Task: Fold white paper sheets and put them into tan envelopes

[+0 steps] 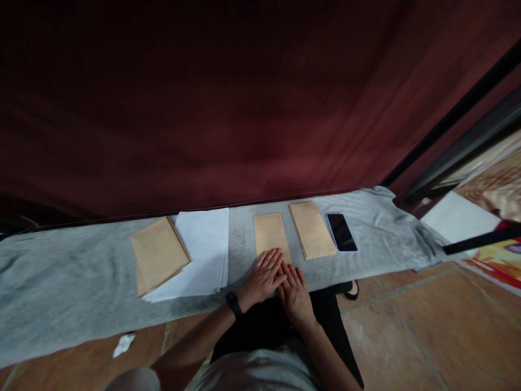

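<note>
Along the cloth [73,277], from its left end rightward: a pile of envelopes [160,252] overlapping paper sheets [207,244]; a single envelope [269,231], the left hand [262,279] on its front end, the right hand [296,298] beside; an envelope stack [312,231] toward the back edge; a phone [342,232].

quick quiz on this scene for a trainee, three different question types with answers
1. True or false: the phone lies to the right of all the brown envelopes.
2. What lies partly under the leftmost pile of envelopes? a) the phone b) white paper c) a black wristband
3. Fill in: the black wristband is on the arm of the ____ hand.

Key: 1. True. 2. b. 3. left hand.
</note>
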A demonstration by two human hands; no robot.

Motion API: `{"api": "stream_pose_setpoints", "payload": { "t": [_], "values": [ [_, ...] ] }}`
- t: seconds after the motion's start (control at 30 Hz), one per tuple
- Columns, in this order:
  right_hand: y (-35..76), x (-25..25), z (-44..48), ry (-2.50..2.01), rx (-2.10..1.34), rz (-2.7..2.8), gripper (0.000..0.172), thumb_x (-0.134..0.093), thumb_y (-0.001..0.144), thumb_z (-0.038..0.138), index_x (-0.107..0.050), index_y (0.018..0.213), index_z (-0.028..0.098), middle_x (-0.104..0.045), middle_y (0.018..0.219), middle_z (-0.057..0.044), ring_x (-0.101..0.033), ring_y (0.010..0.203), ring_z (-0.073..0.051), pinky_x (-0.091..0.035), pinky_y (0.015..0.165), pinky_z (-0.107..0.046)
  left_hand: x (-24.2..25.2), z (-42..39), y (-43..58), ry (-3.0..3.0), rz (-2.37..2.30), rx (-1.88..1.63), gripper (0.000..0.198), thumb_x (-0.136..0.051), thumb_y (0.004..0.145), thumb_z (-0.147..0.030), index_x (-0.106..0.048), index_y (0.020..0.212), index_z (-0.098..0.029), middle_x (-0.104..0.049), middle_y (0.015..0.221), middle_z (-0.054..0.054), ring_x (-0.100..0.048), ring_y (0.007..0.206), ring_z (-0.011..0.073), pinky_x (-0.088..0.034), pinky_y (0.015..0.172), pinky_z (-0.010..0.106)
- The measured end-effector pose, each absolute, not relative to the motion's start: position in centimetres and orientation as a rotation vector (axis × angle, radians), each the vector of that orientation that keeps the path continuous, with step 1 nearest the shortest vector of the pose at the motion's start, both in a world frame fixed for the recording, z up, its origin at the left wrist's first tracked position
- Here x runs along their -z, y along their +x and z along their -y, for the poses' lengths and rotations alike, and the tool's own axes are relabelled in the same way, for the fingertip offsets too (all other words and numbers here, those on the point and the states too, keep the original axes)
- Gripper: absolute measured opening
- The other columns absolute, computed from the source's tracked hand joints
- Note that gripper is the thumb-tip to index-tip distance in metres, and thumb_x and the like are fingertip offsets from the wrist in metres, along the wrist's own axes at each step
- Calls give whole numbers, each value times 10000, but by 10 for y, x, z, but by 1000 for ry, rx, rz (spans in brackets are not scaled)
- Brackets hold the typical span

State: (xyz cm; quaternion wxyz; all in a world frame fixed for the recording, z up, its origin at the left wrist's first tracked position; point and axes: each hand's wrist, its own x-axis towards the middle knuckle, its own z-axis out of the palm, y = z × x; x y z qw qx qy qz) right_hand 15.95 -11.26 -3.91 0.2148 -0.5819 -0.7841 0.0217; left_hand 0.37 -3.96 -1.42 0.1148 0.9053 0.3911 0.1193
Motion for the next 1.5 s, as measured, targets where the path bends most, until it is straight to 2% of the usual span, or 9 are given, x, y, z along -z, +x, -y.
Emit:
{"api": "stream_pose_setpoints", "payload": {
  "t": [0.1, 0.2, 0.43, 0.57, 0.8, 0.97, 1.07, 1.2, 1.5],
  "values": [
    [163, 36, 113, -1600, -39, 2240, 504, -390, 1039, 260, -376, 1534, 164, -418, 1569, -100, -384, 1456, -247, -326, 1188, -479, 10, 57, -11, 2679, -1150, -308, 636, -386, 1025, -500, -315, 1554, -153, -322, 1616, 142, -254, 1516, 252, -203, 1237, 458],
    [168, 33, 113, -1639, -35, 2234, 513, -378, 1049, 281, -354, 1546, 158, -426, 1561, -111, -405, 1443, -240, -326, 1187, -463, 8, 66, -22, 2710, -1135, -269, 641, -443, 1007, -499, -320, 1553, -187, -303, 1628, 127, -229, 1523, 266, -200, 1237, 476],
    [184, 27, 112, -1720, -43, 2178, 457, -364, 1059, 302, -463, 1489, 185, -514, 1502, -95, -445, 1416, -244, -305, 1191, -472, 8, 77, -30, 2740, -1148, -207, 672, -550, 960, -486, -340, 1540, -220, -281, 1638, 120, -211, 1528, 282, -197, 1235, 496],
    [182, 24, 112, -1704, -74, 2179, 452, -368, 1054, 312, -495, 1466, 175, -490, 1520, -100, -400, 1444, -267, -289, 1195, -494, 10, 79, -28, 2751, -1160, -216, 707, -585, 936, -513, -349, 1532, -215, -297, 1630, 134, -213, 1526, 293, -199, 1232, 502],
    [169, 34, 125, -1574, -155, 2258, 518, -348, 1055, 331, -358, 1550, 178, -414, 1568, -106, -397, 1448, -263, -260, 1208, -483, 11, 81, -31, 2819, -1126, -259, 798, -551, 914, -623, -365, 1514, -131, -328, 1603, 196, -228, 1518, 325, -177, 1232, 489],
    [186, 38, 129, -1632, -136, 2198, 499, -315, 1061, 343, -385, 1539, 214, -436, 1559, -97, -396, 1445, -283, -268, 1195, -515, 12, 84, -36, 2846, -1093, -278, 774, -525, 928, -619, -394, 1493, -106, -345, 1592, 206, -238, 1516, 309, -160, 1233, 482],
    [190, 42, 127, -1694, -116, 2087, 517, -333, 1055, 377, -398, 1526, 172, -450, 1543, -147, -387, 1443, -315, -304, 1167, -542, 13, 86, -37, 2860, -1096, -292, 794, -513, 928, -632, -398, 1487, -79, -337, 1589, 226, -231, 1518, 316, -159, 1232, 484],
    [183, 45, 119, -1740, -115, 1924, 522, -378, 1038, 401, -453, 1461, 105, -437, 1531, -216, -363, 1441, -355, -329, 1137, -585, 11, 87, -35, 2879, -1103, -279, 814, -494, 933, -641, -385, 1490, -57, -314, 1593, 245, -227, 1517, 325, -140, 1235, 480],
    [173, 34, 92, -1664, -503, 1453, 370, -522, 915, 455, -623, 1129, 170, -620, 1279, -178, -542, 1243, -306, -403, 1083, -538, 12, 87, -35, 2850, -1133, -269, 814, -537, 924, -614, -361, 1509, -76, -286, 1612, 220, -203, 1526, 313, -157, 1238, 474]
  ]
}}
